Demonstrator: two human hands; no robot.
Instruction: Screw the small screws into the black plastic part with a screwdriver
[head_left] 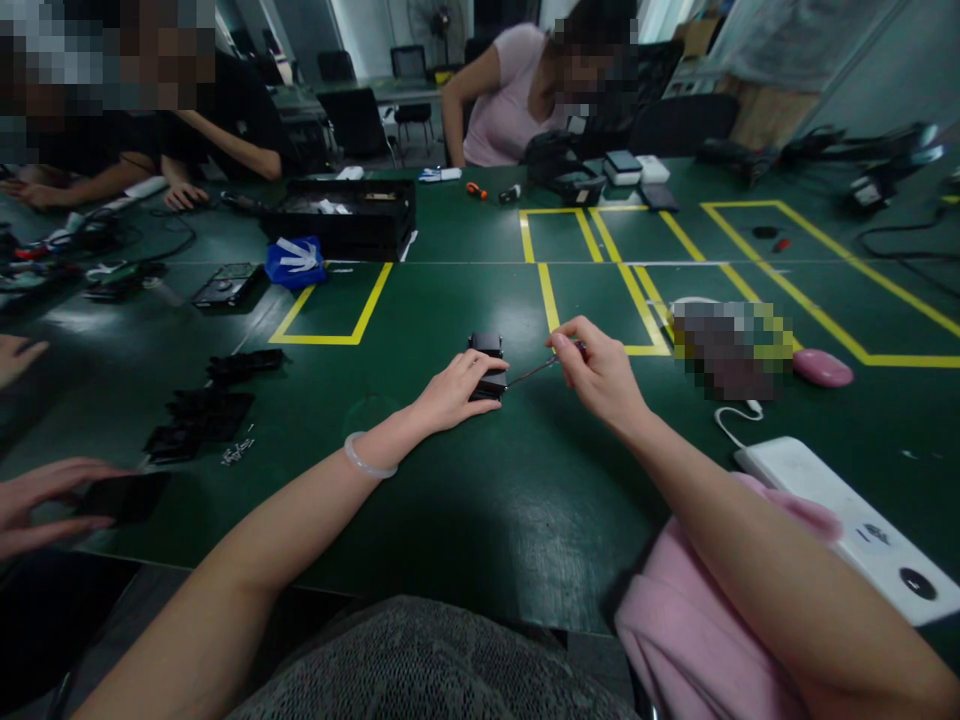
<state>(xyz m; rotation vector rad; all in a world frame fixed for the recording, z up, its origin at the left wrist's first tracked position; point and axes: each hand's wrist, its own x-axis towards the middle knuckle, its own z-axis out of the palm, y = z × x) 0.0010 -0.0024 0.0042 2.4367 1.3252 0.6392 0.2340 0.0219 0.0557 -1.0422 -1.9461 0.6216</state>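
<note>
My left hand [454,392] is closed around a small black block-shaped part [487,345], steadying it on the table; the palm and fingers hide some of it. A thin metal shaft, which looks like a screwdriver [531,374], meets the right side of that part with its tip. My right hand [598,372] pinches the screwdriver's other end between thumb and fingers, so most of the handle is covered. Left of my left arm lie several black plastic parts [214,415] and a small heap of screws [238,450].
A green table [450,540] with yellow tape outlines spreads around me. At right are a white power strip [847,520], a pink mouse [823,367] and pink cloth [697,620]. A black bin [341,225] stands beyond. Another person's hand [52,500] rests at left.
</note>
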